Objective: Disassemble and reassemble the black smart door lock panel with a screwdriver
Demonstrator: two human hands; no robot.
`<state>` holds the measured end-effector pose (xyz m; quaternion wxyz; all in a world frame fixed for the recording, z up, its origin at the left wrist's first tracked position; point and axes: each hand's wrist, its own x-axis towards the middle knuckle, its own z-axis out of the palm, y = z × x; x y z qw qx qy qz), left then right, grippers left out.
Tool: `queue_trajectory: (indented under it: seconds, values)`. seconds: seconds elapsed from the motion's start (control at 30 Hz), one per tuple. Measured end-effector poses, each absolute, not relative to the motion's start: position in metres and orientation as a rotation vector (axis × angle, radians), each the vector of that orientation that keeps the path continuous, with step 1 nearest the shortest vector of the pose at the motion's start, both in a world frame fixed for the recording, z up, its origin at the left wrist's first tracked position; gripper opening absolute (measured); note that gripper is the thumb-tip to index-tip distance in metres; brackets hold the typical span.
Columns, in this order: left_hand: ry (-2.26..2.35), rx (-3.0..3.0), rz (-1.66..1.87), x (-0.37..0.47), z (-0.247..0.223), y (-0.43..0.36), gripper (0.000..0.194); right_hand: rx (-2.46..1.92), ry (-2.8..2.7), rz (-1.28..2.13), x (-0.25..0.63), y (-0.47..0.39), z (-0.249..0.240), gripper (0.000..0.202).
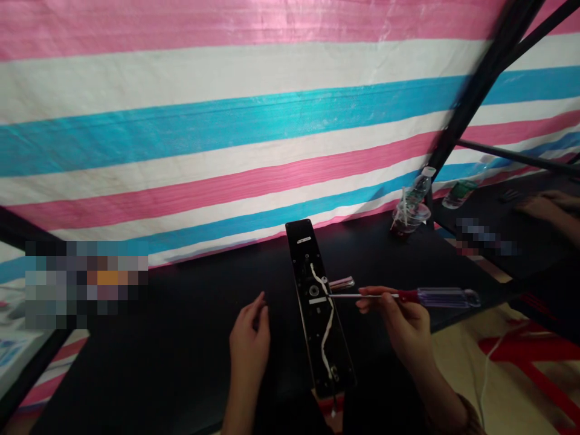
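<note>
While the left hand [249,344] rests open beside the long panel [319,308], the right hand [403,320] grips a screwdriver [408,296] pointing crosswise at it.

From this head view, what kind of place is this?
Likely a makeshift assembly or repair workbench. A striped tarp hangs behind a black table; the right hand holds a screwdriver to an opened black panel, and another person's hand works nearby.

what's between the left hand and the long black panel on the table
In the head view, only bare black table separates the left hand from the black panel.
</note>
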<state>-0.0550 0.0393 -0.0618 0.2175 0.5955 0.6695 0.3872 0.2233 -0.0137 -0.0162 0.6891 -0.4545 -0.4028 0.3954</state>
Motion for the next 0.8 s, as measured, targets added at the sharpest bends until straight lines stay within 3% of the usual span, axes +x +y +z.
queue_trajectory:
  seconds: [0.1, 0.27, 0.5, 0.67, 0.8]
  values:
    - [2.182, 1.813, 0.784, -0.112, -0.059, 0.068, 0.049, -0.964, -0.754, 0.926, 0.228, -0.034, -0.028, 0.020]
    - [2.217, 1.896, 0.567, -0.140, -0.068, 0.090, 0.038, -0.923, -0.638, 1.015, 0.223, -0.047, -0.024, 0.019]
    - [2.129, 1.821, 0.708, -0.122, -0.058, 0.086, 0.028, -0.836, -0.653, 1.153, 0.205, -0.041, -0.009, 0.021]
    - [1.533, 1.424, 0.968, -0.058, -0.022, 0.034, 0.026, -0.886, -0.634, 1.199, 0.191, -0.040, -0.012, 0.020]
    - [1.339, 1.132, 1.035, -0.008, -0.013, -0.005, 0.021, -0.901, -0.663, 1.212, 0.182, -0.043, -0.014, 0.022]
